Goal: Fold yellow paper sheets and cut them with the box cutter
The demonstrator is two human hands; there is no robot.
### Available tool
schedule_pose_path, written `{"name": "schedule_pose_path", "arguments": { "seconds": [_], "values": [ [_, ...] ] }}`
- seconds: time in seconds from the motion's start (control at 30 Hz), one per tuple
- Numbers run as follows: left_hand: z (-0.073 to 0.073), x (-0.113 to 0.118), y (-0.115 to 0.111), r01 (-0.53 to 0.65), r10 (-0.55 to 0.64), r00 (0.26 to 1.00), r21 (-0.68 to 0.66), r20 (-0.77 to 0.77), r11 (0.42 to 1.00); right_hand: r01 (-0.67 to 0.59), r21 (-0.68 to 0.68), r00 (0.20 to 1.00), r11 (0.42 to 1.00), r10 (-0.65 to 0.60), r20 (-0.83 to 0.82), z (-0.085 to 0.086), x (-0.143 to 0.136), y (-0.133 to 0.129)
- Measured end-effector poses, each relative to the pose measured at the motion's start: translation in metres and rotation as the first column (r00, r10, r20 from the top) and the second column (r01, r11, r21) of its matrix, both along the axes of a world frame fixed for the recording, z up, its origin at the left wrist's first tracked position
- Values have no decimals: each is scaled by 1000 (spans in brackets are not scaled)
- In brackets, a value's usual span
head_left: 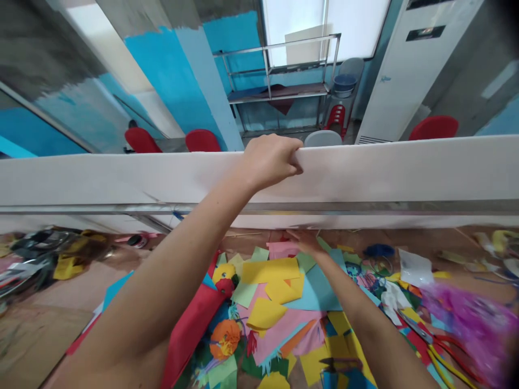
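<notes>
My left hand (271,159) is closed over the top edge of a long white panel (377,170), near the middle of the view. Below it, my right hand (306,241) reaches in low under the panel's bottom edge, beside pink and green pieces. Its fingers look stretched out to the left, and nothing shows in them. Yellow sheets (270,272), a light blue sheet (318,289) and pink pieces lie spread between my forearms. A metal rail (365,207) runs along the panel's lower part.
Scissors (417,327) with red handles and a purple plastic bag (474,324) lie at the right. An orange pompom (225,339) and red cloth (188,327) are at lower left of centre. Behind the panel stand red chairs (203,140) and a metal rack (279,92).
</notes>
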State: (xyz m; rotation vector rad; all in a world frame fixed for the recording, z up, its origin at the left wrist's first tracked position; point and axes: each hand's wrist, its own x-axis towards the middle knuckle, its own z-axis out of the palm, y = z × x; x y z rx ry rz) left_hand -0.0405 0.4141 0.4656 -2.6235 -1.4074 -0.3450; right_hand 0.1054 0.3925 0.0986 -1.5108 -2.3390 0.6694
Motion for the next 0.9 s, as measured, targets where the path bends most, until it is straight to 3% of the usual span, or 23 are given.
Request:
{"name": "schedule_pose_path", "arguments": {
  "seconds": [0.17,0.3,0.4,0.53,0.73,0.9],
  "values": [
    [-4,1,6,15,-15,1000,4,8,1000,96,-24,993,995,-94,74,-34,2,43],
    [-6,2,7,1,-1,1000,2,21,1000,58,-16,996,998,-57,68,-45,5,68],
    [-4,0,5,21,-20,999,-29,26,999,35,-10,998,999,-34,50,-50,7,69],
    [4,-6,5,56,-53,998,-77,34,995,34,0,999,999,-34,16,-50,14,43],
    [9,-12,6,43,-33,995,-107,91,993,82,26,996,996,-81,-48,-31,48,-17],
    [13,-14,-24,134,-140,970,42,197,990,283,-42,953,958,-286,-101,-20,99,-84]
  ]
}}
